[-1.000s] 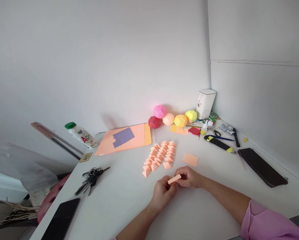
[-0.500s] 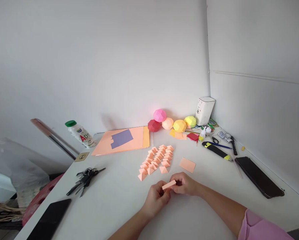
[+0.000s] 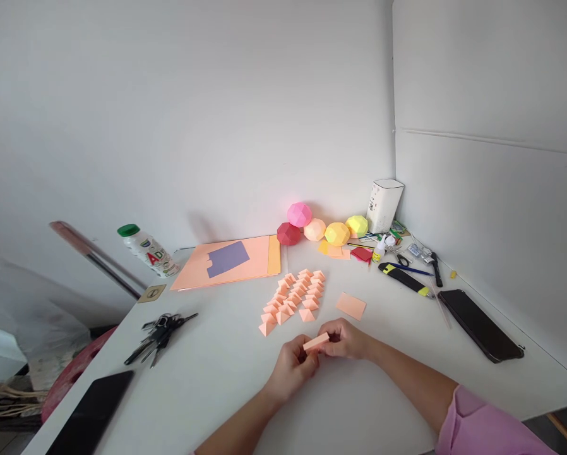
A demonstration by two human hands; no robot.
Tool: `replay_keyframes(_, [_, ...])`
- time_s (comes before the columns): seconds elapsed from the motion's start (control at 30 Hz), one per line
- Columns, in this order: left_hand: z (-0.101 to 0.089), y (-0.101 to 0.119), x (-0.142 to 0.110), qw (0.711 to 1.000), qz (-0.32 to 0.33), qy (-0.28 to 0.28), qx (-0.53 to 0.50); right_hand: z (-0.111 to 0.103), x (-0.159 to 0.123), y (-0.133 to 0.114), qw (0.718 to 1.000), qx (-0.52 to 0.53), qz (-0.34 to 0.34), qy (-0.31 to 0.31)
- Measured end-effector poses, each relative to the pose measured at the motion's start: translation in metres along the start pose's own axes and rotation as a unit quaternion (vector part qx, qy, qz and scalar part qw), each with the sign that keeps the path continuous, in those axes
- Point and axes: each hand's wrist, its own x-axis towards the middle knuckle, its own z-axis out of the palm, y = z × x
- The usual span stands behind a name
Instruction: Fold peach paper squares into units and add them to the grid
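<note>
Both hands meet just above the white table (image 3: 226,379), pinching a narrow folded strip of peach paper (image 3: 316,342). My left hand (image 3: 290,370) grips its left end with curled fingers. My right hand (image 3: 347,338) pinches the right end. Just beyond the hands lie rows of several small folded peach paper pieces (image 3: 295,297). A flat peach paper square (image 3: 350,306) rests to their right.
Paper balls (image 3: 321,227) in pink, red, peach and yellow line the back wall beside a white box (image 3: 384,205). Peach sheets with a purple piece (image 3: 226,262), a bottle (image 3: 146,251), keys (image 3: 160,328), two dark phones (image 3: 480,323) (image 3: 91,414), a yellow-black cutter (image 3: 404,278) and small tools lie around.
The hands and strip keep the same grip. The view has shifted slightly, so everything sits a little lower and further left than before.
</note>
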Motion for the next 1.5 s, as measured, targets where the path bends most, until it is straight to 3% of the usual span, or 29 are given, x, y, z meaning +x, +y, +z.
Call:
replay_keyframes(0.8, [0.001, 0.002, -0.004, 0.999, -0.007, 0.023, 0.023, 0.000, 0.001, 0.006, 0.999, 0.045, 0.015, 0.003])
replay_keyframes(1.03, [0.001, 0.003, -0.004, 0.998, -0.013, 0.041, 0.038, -0.001, 0.000, -0.002, 0.999, 0.031, 0.020, 0.008])
replay_keyframes(1.5, [-0.002, -0.002, -0.002, 0.999, -0.013, 0.029, -0.031, -0.002, 0.003, -0.003, 0.996, 0.088, 0.010, 0.007])
